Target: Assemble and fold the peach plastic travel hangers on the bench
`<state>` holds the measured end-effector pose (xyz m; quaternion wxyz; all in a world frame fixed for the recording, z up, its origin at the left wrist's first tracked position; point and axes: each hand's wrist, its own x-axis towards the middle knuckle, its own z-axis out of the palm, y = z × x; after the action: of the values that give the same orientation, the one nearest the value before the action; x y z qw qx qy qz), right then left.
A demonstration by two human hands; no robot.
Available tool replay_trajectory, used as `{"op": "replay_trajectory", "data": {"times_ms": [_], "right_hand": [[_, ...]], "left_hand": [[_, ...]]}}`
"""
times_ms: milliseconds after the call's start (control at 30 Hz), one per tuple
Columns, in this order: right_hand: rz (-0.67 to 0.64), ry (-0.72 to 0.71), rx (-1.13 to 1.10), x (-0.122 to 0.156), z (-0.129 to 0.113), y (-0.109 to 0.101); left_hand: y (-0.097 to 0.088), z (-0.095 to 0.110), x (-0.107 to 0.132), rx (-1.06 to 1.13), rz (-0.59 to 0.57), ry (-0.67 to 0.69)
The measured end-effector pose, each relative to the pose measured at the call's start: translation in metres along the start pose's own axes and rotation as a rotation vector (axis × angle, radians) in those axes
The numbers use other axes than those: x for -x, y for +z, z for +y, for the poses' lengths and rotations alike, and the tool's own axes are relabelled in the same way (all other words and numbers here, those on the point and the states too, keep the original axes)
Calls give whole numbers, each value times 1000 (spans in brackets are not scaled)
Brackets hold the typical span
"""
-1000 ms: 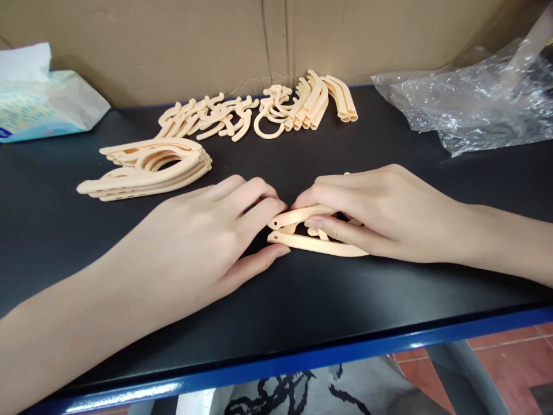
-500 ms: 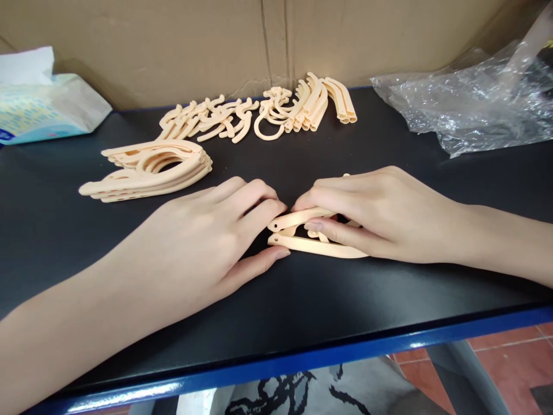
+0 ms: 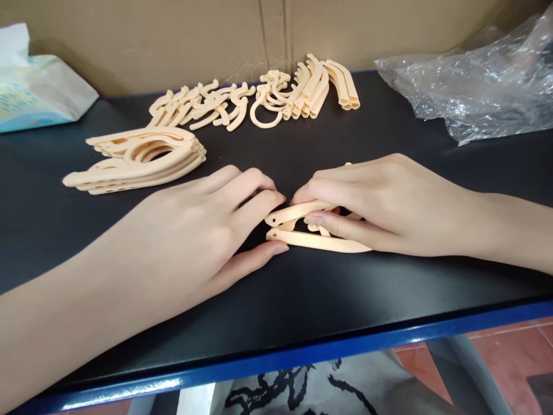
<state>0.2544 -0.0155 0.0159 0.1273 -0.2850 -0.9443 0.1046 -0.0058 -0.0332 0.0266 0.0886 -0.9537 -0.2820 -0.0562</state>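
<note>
Between my two hands lies a beige plastic folding hanger (image 3: 322, 241), its two arms folded close together and their ends with small holes pointing left. My left hand (image 3: 196, 236) is closed around those left ends, thumb on the near side and fingers on the far side. Over the hanger's right part, my right hand (image 3: 380, 202) grips it with the thumb on the nearer side and fingers curled beyond. The hanger's right part is mostly hidden under that hand.
Left of centre sits a stack of folded beige hangers (image 3: 173, 167). Behind it lie loose hanger hooks (image 3: 265, 124) and curved hanger arms (image 3: 317, 95). A tissue pack (image 3: 52, 92) stands at left, clear plastic wrap (image 3: 470, 98) at right. Cardboard (image 3: 151, 40) backs the black table (image 3: 276, 311).
The camera view has shifted, so the table's things appear higher in the picture. Both hands keep the same hold on the hanger, with hardly any movement.
</note>
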Motion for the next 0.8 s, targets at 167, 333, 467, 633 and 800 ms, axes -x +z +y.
{"op": "replay_trajectory", "data": {"times_ms": [167, 333, 467, 633, 800], "right_hand": [[-11, -3, 14, 0, 0, 0], [-20, -2, 35, 0, 0, 0], [-34, 13, 65, 0, 0, 0], [-51, 25, 73, 0, -1, -1], [-64, 35, 78, 0, -1, -2]], "left_hand": [[-1, -1, 0, -18, -8, -5], [-1, 0, 0, -26, -17, 2], [-4, 3, 1, -22, -69, -19], [-4, 4, 4, -38, -90, -54], [1, 1, 5, 4, -82, -80]]}}
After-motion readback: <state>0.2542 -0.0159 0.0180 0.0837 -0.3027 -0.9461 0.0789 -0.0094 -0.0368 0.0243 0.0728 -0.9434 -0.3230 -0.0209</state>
